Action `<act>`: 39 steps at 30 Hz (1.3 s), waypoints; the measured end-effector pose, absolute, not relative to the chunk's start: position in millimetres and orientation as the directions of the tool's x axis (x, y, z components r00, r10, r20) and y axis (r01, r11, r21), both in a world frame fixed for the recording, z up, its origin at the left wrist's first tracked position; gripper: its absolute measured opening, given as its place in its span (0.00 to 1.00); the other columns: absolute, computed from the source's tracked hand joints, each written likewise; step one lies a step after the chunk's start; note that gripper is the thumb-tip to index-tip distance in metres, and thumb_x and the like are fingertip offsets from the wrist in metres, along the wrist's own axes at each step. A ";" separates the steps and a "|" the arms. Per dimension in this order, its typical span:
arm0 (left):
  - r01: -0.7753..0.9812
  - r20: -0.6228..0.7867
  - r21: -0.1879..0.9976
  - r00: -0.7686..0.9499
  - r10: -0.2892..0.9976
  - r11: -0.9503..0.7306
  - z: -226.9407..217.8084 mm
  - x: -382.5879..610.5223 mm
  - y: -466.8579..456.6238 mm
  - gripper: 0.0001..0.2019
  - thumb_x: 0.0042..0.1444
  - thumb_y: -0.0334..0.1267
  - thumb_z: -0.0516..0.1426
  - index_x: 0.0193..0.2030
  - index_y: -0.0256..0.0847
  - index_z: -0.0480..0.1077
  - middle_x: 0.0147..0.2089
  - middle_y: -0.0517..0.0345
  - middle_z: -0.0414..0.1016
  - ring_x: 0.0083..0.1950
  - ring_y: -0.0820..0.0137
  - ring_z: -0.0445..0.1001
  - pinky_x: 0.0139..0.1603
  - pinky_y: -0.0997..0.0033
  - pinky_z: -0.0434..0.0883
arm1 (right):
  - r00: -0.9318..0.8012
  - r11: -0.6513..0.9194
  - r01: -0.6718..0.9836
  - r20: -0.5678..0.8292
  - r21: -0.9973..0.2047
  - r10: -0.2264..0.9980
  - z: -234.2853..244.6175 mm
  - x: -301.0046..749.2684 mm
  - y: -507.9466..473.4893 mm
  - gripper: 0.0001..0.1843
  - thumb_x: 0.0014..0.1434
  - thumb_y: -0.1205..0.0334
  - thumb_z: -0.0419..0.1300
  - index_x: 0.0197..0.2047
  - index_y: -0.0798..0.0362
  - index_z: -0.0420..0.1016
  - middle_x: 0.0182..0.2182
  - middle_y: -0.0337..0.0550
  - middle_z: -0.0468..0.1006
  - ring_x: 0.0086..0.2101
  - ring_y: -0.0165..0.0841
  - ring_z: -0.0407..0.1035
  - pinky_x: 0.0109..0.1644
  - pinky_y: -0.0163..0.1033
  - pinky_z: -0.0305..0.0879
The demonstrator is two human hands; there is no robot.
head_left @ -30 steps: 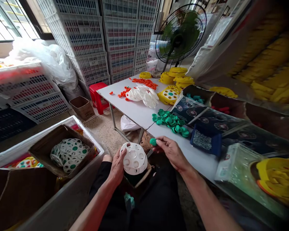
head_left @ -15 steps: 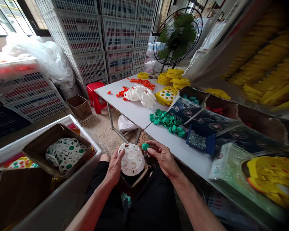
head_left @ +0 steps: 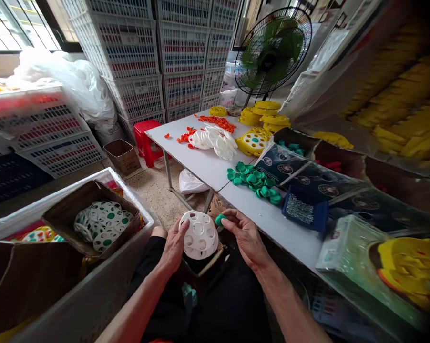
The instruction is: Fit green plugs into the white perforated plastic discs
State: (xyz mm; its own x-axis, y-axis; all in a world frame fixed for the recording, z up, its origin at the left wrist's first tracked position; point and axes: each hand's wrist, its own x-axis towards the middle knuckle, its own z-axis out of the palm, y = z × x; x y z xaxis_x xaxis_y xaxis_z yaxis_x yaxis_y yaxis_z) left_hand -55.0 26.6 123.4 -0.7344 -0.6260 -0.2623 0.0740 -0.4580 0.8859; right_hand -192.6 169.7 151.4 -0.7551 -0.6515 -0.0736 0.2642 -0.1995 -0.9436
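My left hand (head_left: 174, 244) grips a white plastic disc with round holes (head_left: 200, 236) by its left edge, thumb on the face. Between the thumb and fingertips of my right hand (head_left: 244, 234) is a small green round cap (head_left: 220, 219), just right of the disc and apart from it. Below the disc, an open box (head_left: 209, 267) sits between the legs, its inside mostly hidden. Green caps (head_left: 254, 180) lie heaped on the near part of the white table (head_left: 186, 166). A pile of white discs (head_left: 215, 141) rests farther back.
A blue tray of small metal pieces (head_left: 301, 209) stands at the table's right, beside dark partitioned boxes (head_left: 308, 174). At left, a carton (head_left: 93, 186) holds white discs with green centres. Yellow round parts (head_left: 267, 114), orange pieces (head_left: 217, 122) and a fan (head_left: 272, 55) are at the back.
The view has shifted slightly, so the surroundings appear a little to the right. The green cap has turned more edge-on in my right hand; my left hand keeps the disc.
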 end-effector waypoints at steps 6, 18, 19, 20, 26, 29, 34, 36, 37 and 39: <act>0.052 -0.196 0.934 -0.751 -0.630 -0.353 119.3 -53.5 27.9 0.30 0.59 0.56 0.60 0.62 0.38 0.71 0.48 0.48 0.82 0.43 0.61 0.80 0.40 0.70 0.73 | -0.695 -0.107 0.305 -0.144 -0.946 -0.704 157.3 -172.1 166.2 0.22 0.49 0.52 0.75 0.43 0.52 0.77 0.36 0.41 0.83 0.32 0.32 0.75 0.38 0.37 0.70; 0.028 -0.111 0.979 -0.759 -0.642 -0.201 120.0 -51.1 29.6 0.26 0.62 0.56 0.57 0.61 0.42 0.73 0.54 0.51 0.81 0.55 0.57 0.77 0.54 0.65 0.73 | -0.739 -0.018 0.147 -0.097 -0.989 -0.667 138.5 -148.2 149.9 0.19 0.54 0.47 0.71 0.40 0.53 0.77 0.34 0.45 0.85 0.35 0.38 0.79 0.39 0.39 0.74; 0.022 -0.106 0.982 -0.760 -0.641 -0.189 119.8 -51.0 29.3 0.26 0.63 0.56 0.57 0.60 0.42 0.73 0.55 0.51 0.81 0.57 0.57 0.76 0.55 0.65 0.72 | -0.747 -0.024 0.147 -0.095 -0.989 -0.658 137.9 -147.7 149.8 0.19 0.54 0.48 0.71 0.40 0.53 0.77 0.35 0.45 0.85 0.35 0.38 0.79 0.40 0.40 0.74; 0.019 -0.102 0.983 -0.761 -0.640 -0.180 119.5 -50.9 29.1 0.26 0.63 0.56 0.57 0.60 0.42 0.73 0.55 0.51 0.81 0.58 0.56 0.76 0.55 0.64 0.72 | -0.751 -0.029 0.152 -0.096 -0.988 -0.653 137.6 -147.3 149.8 0.18 0.53 0.48 0.71 0.40 0.52 0.78 0.35 0.45 0.85 0.36 0.39 0.80 0.41 0.40 0.75; 0.024 -0.075 0.989 -0.773 -0.630 -0.147 117.6 -49.7 29.5 0.26 0.64 0.55 0.56 0.61 0.41 0.72 0.54 0.50 0.81 0.60 0.54 0.75 0.56 0.63 0.73 | -0.762 0.019 0.066 -0.063 -0.998 -0.645 138.0 -146.6 151.0 0.16 0.55 0.49 0.70 0.40 0.52 0.80 0.35 0.46 0.85 0.35 0.40 0.80 0.40 0.42 0.76; 0.007 -0.076 0.992 -0.777 -0.625 -0.128 117.1 -48.9 30.0 0.25 0.64 0.55 0.55 0.61 0.41 0.72 0.56 0.50 0.80 0.62 0.55 0.74 0.57 0.64 0.73 | -0.770 0.063 -0.002 -0.039 -0.998 -0.637 138.5 -146.7 152.6 0.14 0.56 0.50 0.68 0.39 0.51 0.81 0.33 0.44 0.85 0.33 0.40 0.80 0.39 0.41 0.76; 0.010 -0.071 0.991 -0.793 -0.605 -0.131 116.2 -48.0 30.3 0.25 0.64 0.55 0.55 0.60 0.41 0.73 0.55 0.49 0.80 0.61 0.54 0.73 0.56 0.63 0.73 | -0.769 0.024 -0.060 0.030 -0.998 -0.639 141.4 -147.1 153.6 0.13 0.56 0.50 0.68 0.37 0.51 0.80 0.39 0.45 0.82 0.33 0.39 0.80 0.40 0.42 0.77; 0.012 -0.084 0.988 -0.798 -0.597 -0.155 116.6 -47.7 30.4 0.25 0.64 0.55 0.56 0.60 0.41 0.73 0.54 0.49 0.81 0.60 0.54 0.74 0.55 0.63 0.73 | -0.768 0.036 -0.058 0.022 -0.998 -0.640 143.4 -146.8 153.5 0.13 0.56 0.50 0.69 0.37 0.50 0.78 0.37 0.44 0.82 0.33 0.40 0.80 0.40 0.43 0.76; 0.009 -0.096 0.985 -0.798 -0.595 -0.171 117.2 -47.5 30.4 0.25 0.63 0.55 0.56 0.60 0.41 0.73 0.54 0.49 0.81 0.58 0.55 0.75 0.54 0.64 0.73 | -0.770 0.057 -0.049 0.001 -0.997 -0.638 144.3 -146.7 153.4 0.13 0.55 0.50 0.69 0.37 0.50 0.77 0.35 0.43 0.81 0.33 0.40 0.80 0.39 0.43 0.76; 0.001 -0.125 0.978 -0.796 -0.592 -0.207 119.4 -46.8 30.3 0.26 0.62 0.56 0.58 0.60 0.41 0.73 0.53 0.50 0.81 0.56 0.55 0.77 0.52 0.64 0.74 | -0.783 0.104 -0.045 -0.029 -0.994 -0.622 145.6 -147.1 153.3 0.15 0.55 0.50 0.70 0.37 0.48 0.72 0.30 0.40 0.80 0.31 0.40 0.78 0.37 0.43 0.74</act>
State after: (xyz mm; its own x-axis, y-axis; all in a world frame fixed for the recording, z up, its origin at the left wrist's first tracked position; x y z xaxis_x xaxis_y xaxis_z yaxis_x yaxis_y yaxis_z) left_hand -46.8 30.3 119.4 -0.7960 -0.5922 -0.1248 0.0006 -0.2069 0.9784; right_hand -147.1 153.3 145.6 -0.7827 -0.6217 -0.0291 -0.0455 0.1038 -0.9936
